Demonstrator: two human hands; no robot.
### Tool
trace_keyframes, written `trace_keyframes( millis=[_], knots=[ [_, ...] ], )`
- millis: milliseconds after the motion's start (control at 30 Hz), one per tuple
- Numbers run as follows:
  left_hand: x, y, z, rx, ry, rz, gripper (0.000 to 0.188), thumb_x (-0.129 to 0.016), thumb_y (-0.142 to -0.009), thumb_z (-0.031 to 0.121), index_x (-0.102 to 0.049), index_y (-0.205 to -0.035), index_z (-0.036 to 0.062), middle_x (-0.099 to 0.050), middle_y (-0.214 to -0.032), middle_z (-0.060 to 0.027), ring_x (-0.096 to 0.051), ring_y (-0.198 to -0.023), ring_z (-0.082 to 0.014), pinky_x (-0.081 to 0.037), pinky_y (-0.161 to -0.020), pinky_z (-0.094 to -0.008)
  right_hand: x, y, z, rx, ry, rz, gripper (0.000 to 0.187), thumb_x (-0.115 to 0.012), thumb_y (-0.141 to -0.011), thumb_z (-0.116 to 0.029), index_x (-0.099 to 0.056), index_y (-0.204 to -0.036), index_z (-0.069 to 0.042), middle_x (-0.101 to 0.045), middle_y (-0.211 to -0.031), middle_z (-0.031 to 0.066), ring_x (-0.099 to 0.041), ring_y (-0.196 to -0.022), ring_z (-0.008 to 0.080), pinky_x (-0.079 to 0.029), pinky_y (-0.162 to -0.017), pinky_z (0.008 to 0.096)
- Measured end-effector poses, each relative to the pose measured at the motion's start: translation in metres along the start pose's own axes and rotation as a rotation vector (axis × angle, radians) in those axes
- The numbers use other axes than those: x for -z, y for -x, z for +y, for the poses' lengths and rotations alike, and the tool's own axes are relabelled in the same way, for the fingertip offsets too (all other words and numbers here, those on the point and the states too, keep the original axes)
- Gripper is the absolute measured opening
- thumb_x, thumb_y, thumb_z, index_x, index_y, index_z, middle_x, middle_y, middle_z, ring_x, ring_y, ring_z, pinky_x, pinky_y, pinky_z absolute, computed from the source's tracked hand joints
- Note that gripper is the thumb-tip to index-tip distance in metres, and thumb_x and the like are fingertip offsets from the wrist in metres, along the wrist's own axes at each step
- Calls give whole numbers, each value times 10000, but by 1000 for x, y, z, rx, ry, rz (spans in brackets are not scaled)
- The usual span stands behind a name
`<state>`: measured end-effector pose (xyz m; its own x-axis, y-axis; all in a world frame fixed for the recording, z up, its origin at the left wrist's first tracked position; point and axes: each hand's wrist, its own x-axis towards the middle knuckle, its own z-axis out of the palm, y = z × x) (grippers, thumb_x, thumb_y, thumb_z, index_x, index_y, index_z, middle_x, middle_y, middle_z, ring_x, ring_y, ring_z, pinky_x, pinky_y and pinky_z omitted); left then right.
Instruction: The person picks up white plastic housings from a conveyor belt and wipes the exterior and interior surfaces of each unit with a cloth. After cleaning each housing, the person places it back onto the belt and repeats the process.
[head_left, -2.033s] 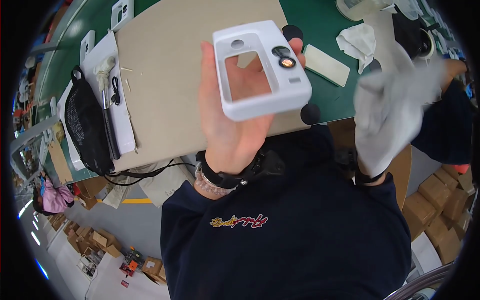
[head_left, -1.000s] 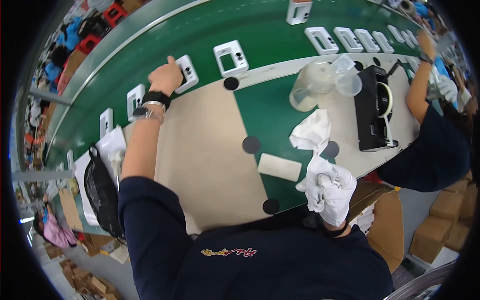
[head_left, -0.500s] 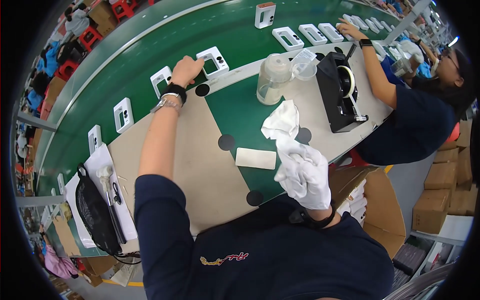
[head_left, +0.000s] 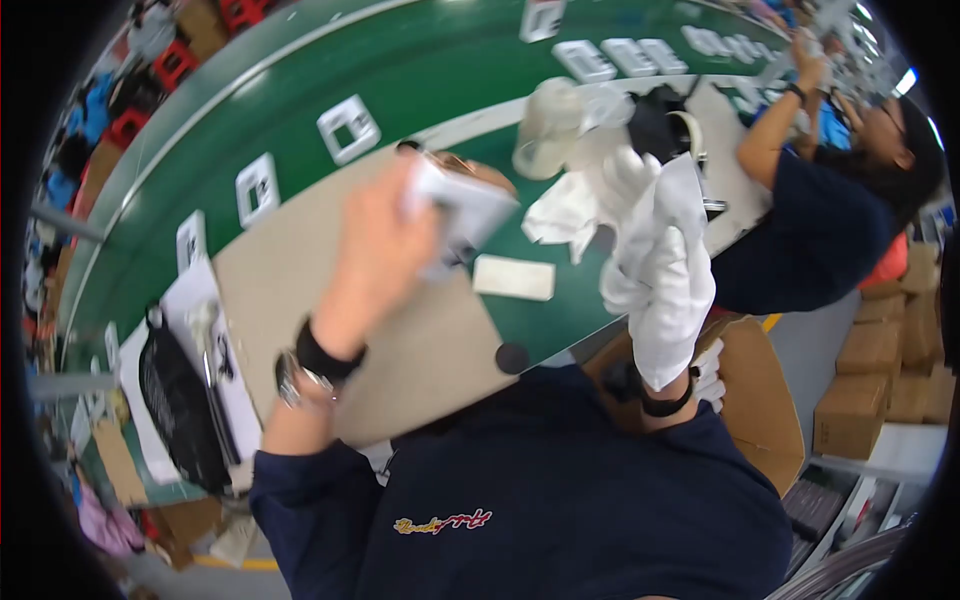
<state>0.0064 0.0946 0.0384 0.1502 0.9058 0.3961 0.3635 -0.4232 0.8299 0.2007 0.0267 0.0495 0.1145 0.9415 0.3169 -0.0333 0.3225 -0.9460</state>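
Note:
My left hand [head_left: 375, 245], bare and blurred by motion, grips a white plastic housing [head_left: 465, 210] above the work surface. The housing is tilted, with a brownish shiny face toward the far side. My right hand [head_left: 660, 285] wears a white glove and holds a folded white cloth [head_left: 685, 195], which sticks up past the fingers. Another crumpled white cloth [head_left: 563, 212] lies on the green mat to the left of that glove. Nearer to me rests a flat cream-coloured pad [head_left: 514, 278].
White frame-shaped housings [head_left: 349, 129] stand along the green conveyor belt [head_left: 290, 90]. A clear plastic bottle [head_left: 548, 130] and a black tape dispenser [head_left: 660, 122] stand at the back. A black mesh pouch [head_left: 180, 400] lies at left. A co-worker [head_left: 820, 210] sits at right beside cardboard boxes [head_left: 865, 375].
My left hand has picked a housing off the belt and brought it toward me. My gloved right hand has risen slightly rightward with the cloth. The co-worker's hand has left the belt housings.

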Motion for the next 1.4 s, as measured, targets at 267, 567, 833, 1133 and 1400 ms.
trace_keyframes(
  millis=[267, 567, 833, 1133, 1400],
  knots=[
    [1, 119, 25, -211, -427, 43, 211, -549, -561, 103, -560, -761, 36, -539, -648, -70, -525, -550, -271, -406, -470, -310, -76, 5, -5, 591, 619, -967, 238, -496, -741, -93, -530, -964, -16, -515, -735, 97, -474, -623, 267, -381, -524, 296],
    [17, 145, 30, -50, -212, -109, 235, -533, -540, 78, -577, -763, 16, -574, -744, -107, -539, -593, -285, -423, -546, -317, -59, 20, 14, 98, 175, -1015, 204, -436, -782, -133, -561, -899, -23, -560, -817, 99, -497, -665, 263, -401, -552, 305],
    [4, 110, 23, 272, 524, 303, 119, -419, -616, 55, -517, -664, 6, -449, -528, -14, -389, -398, -131, -289, -390, -215, -61, 54, 66, 417, 440, -662, 384, -310, -876, -266, -390, -1099, 36, -537, -919, 121, -527, -716, 186, -426, -592, 259],
    [2, 101, 1, 744, 1218, 615, 45, -382, -673, 34, -424, -688, 42, -330, -510, 12, -381, -445, -99, -292, -417, -210, -86, 48, 59, -659, -489, -368, 552, -316, -880, -373, -197, -1267, 2, -456, -1115, 125, -518, -860, 152, -439, -702, 233],
    [-9, 92, 24, 719, 1347, 786, 68, -420, -719, 46, -408, -779, 75, -361, -580, 4, -425, -537, -117, -356, -545, -227, -88, 48, 57, -387, -500, -446, 657, -477, -820, -348, -154, -1292, -25, -462, -1102, 141, -516, -898, 175, -445, -747, 251]
  ],
)
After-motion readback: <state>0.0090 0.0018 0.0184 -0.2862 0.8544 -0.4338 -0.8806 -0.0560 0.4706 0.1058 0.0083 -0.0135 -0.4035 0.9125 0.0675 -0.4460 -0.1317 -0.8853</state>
